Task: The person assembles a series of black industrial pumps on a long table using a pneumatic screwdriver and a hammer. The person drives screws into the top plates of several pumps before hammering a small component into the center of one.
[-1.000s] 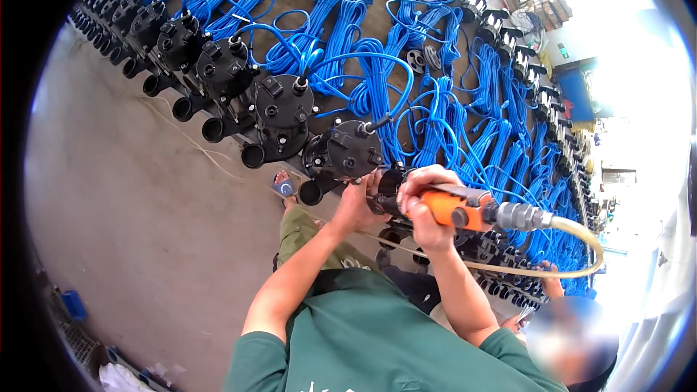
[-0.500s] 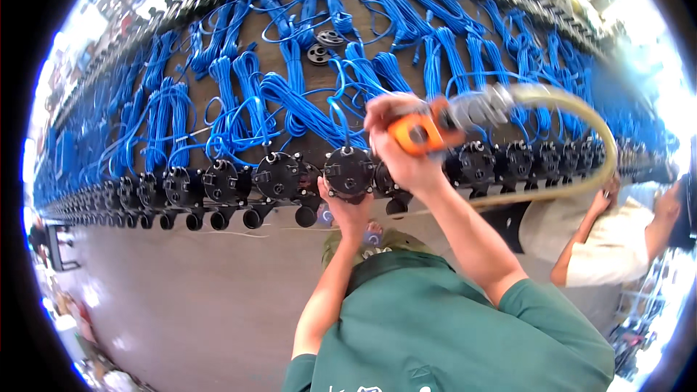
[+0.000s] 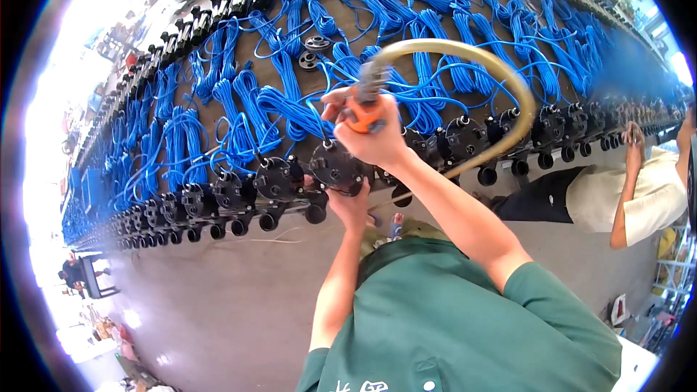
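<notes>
Head view: the right hand [image 3: 379, 138] is gripping an orange pneumatic tool [image 3: 363, 112]; the left hand [image 3: 350, 207] is seemingly grasping a black pump [image 3: 335, 163].

So you've got a smooth grey-brown floor [image 3: 218, 297] below you, with shiny light patches [image 3: 132, 318] over on the left. There's a dark-framed table [image 3: 90, 276] out by the far left edge, a cluttered shelf rack [image 3: 671, 267] off to your right, and super bright glare [image 3: 54, 94] washing out the left side of your room.
</notes>
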`<state>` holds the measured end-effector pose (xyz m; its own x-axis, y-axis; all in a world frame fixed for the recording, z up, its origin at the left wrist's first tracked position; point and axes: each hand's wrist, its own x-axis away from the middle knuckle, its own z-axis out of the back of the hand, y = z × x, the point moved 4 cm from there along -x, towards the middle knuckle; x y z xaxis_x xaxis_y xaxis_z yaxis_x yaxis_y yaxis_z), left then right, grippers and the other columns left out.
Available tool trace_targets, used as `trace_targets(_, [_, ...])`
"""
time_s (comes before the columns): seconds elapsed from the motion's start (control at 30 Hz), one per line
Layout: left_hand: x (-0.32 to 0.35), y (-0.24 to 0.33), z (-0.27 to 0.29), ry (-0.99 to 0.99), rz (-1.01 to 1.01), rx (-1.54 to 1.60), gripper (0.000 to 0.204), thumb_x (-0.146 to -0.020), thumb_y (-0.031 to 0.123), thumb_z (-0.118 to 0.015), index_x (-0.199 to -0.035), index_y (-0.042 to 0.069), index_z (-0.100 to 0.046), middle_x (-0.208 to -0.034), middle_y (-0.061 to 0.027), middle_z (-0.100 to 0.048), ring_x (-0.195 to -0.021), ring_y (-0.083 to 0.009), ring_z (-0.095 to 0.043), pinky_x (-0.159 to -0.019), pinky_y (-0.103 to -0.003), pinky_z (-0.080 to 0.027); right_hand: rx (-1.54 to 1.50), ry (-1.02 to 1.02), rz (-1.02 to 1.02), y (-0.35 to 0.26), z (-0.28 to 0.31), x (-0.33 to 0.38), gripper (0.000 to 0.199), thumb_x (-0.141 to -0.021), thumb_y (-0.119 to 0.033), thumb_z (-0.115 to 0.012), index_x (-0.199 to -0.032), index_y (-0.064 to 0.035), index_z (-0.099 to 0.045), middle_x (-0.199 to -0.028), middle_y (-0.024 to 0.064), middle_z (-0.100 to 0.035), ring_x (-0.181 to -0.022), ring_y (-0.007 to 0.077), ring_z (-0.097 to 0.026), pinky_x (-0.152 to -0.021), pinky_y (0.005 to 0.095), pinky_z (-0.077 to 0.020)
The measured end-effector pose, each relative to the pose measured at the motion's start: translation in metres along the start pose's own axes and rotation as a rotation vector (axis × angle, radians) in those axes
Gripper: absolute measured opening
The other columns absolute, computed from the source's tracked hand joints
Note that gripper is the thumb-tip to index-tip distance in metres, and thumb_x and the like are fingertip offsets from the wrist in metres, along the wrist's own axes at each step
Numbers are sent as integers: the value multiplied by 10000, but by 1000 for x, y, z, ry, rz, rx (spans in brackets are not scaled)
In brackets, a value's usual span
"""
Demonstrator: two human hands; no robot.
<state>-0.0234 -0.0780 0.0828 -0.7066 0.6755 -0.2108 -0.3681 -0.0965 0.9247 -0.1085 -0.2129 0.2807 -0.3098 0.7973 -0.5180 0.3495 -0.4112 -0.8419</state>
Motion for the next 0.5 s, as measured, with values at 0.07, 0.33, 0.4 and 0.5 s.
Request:
trace_targets(0.07, [2, -4, 3, 31, -57, -35, 658, -698, 259, -936, -1110, -49, -526, -984, -176, -645, -901, -339, -647, -843, -429, -520, -77, 23, -17, -22, 13, 10, 386, -790, 54, -632, -1173, 16, -661, -998, 104, -711, -776, 105, -653, -669, 242, -520])
trace_targets(0.33, [68, -14, -26, -257, 204, 22, 461, -808, 126, -817, -1173, -16, -576, -1018, -144, -617, -912, -263, -625, -841, -395, -512, -190, 44, -152, -62, 56, 60, 386, -839, 41, -604, -1223, 10, -593, -972, 105, -682, -721, 79, -619, -631, 235, -530])
trace_targets(0.4, [65, -10, -46, -271, 43, -56, 330, -843, 87, -763, -1140, -14, -660, -927, -151, -711, -773, -290, -688, -732, -389, -544, -163, 40, -149, -60, 56, 63, 371, -850, 46, -595, -1220, 17, -592, -978, 111, -683, -707, 73, -604, -639, 243, -538])
trace_targets(0.5, [60, -18, -51, -290, -30, -30, 215, -866, 62, -727, -1064, -20, -710, -938, -166, -713, -800, -318, -697, -736, -385, -549, -172, 33, -173, -55, 57, 71, 362, -854, 46, -598, -1215, 22, -593, -985, 114, -687, -704, 75, -609, -647, 250, -545])
